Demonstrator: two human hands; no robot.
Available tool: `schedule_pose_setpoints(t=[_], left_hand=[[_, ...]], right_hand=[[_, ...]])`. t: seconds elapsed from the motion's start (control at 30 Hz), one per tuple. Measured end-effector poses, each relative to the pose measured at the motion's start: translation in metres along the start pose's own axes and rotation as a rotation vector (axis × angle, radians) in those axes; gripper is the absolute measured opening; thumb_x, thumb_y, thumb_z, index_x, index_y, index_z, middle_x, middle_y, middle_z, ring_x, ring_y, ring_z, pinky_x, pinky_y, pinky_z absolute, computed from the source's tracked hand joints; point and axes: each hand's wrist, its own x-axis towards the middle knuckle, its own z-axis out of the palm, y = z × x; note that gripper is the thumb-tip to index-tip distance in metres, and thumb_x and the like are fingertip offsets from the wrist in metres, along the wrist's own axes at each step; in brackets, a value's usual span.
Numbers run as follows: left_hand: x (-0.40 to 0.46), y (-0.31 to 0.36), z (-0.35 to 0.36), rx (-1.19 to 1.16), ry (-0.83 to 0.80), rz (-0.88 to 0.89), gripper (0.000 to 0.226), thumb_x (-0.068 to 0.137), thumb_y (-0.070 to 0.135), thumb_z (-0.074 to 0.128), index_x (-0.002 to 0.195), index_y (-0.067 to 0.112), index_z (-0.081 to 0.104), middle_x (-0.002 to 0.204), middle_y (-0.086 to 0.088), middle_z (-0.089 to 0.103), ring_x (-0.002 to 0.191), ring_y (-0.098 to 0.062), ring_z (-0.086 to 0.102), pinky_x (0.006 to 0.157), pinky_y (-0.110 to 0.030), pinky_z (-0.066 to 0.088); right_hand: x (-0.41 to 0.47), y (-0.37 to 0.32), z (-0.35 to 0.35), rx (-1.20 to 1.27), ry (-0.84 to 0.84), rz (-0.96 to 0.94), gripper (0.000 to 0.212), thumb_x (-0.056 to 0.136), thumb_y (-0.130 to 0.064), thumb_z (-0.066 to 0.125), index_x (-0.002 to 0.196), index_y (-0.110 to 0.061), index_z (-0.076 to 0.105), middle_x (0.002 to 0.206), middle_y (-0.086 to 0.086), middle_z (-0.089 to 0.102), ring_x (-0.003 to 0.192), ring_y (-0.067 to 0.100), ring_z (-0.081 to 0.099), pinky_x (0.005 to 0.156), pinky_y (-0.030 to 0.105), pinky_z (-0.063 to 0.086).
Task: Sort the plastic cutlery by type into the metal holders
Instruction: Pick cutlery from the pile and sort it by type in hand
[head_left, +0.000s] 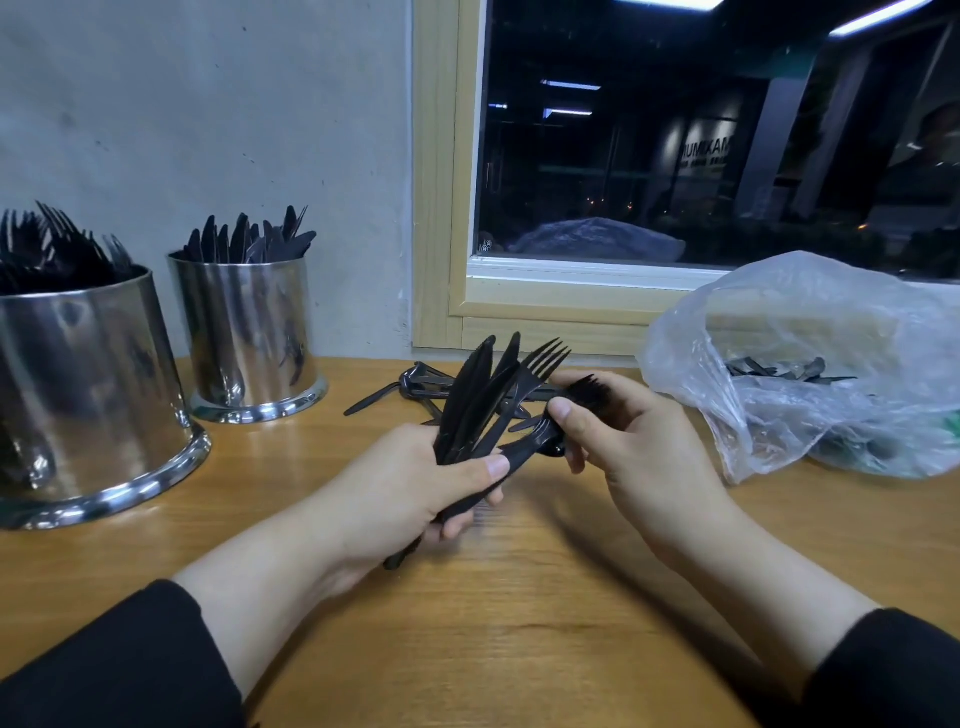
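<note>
- I saw a wooden table (519, 623) against a grey wall (208, 104).
- A wood-framed window (441, 208) showed darkness, perhaps reflected ceiling lights.

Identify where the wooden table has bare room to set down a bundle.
Free: wooden table between the forearms, and ahead of the smaller shiny metal holder. Crowded: loose black plastic cutlery beyond the hands; crumpled clear plastic bag at right.

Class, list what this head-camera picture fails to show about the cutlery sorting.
- Fork holder: left side cut off by the frame edge.
- Plastic bag: cloudy film blurs the cutlery inside.
- Knife handles: hidden in the left hand grip.
- Right hand: palm covers what it holds.
</note>
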Motion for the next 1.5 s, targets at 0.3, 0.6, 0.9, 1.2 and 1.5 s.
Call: schedule_pose_setpoints(t=[0.3, 0.6, 0.9, 1.2, 1.5], left_hand=[[0.001, -0.002, -0.001, -0.076, -0.028, 0.003, 0.041, 0.099, 0.039, 0.059, 0.095, 0.000, 0.071, 0.064, -0.003, 0.060, 0.051, -0.011, 0.044, 0.049, -0.023, 0.034], [-0.001, -0.002, -0.005, -0.200, -0.230, -0.058, 0.035, 0.096, 0.036, 0.061, 0.104, 0.005, 0.075, 0.083, -0.007, 0.066, 0.052, -0.013, 0.043, 0.047, -0.022, 0.031], [-0.002, -0.001, -0.003, -0.197, -0.224, -0.052, 0.036, 0.096, 0.035, 0.061, 0.104, 0.002, 0.074, 0.081, -0.006, 0.065, 0.050, -0.012, 0.041, 0.047, -0.023, 0.031], [-0.001, 0.003, -0.001, -0.082, -0.030, 0.016, 0.042, 0.101, 0.041, 0.056, 0.080, 0.010, 0.074, 0.053, -0.009, 0.044, 0.048, -0.017, 0.036, 0.053, -0.029, 0.032], [-0.003, 0.005, -0.004, -0.055, -0.080, 0.050, 0.033, 0.102, 0.031, 0.058, 0.084, 0.008, 0.074, 0.072, -0.002, 0.069, 0.052, -0.011, 0.043, 0.053, -0.026, 0.033]], right_hand=[[0.002, -0.002, -0.003, 0.042, 0.033, -0.081, 0.012, 0.089, -0.013, 0.073, 0.101, -0.017, 0.071, 0.062, 0.002, 0.063, 0.058, 0.016, 0.057, 0.063, 0.024, 0.051], [0.001, -0.007, -0.010, 0.075, -0.079, 0.028, 0.053, 0.083, -0.037, 0.070, 0.134, -0.027, 0.060, 0.063, 0.005, 0.055, 0.057, 0.019, 0.050, 0.058, 0.031, 0.043], [0.001, -0.012, -0.008, -0.021, -0.112, -0.049, 0.024, 0.098, -0.025, 0.063, 0.078, -0.012, 0.056, 0.056, 0.010, 0.045, 0.050, 0.020, 0.039, 0.051, 0.029, 0.031], [0.005, -0.005, -0.007, -0.109, -0.015, -0.042, 0.029, 0.100, -0.027, 0.061, 0.081, -0.007, 0.055, 0.050, -0.001, 0.048, 0.047, 0.017, 0.039, 0.052, 0.031, 0.031], [0.005, -0.006, -0.010, -0.103, 0.012, -0.056, 0.015, 0.100, -0.033, 0.058, 0.097, -0.022, 0.068, 0.053, 0.001, 0.048, 0.050, 0.017, 0.041, 0.054, 0.031, 0.033]])
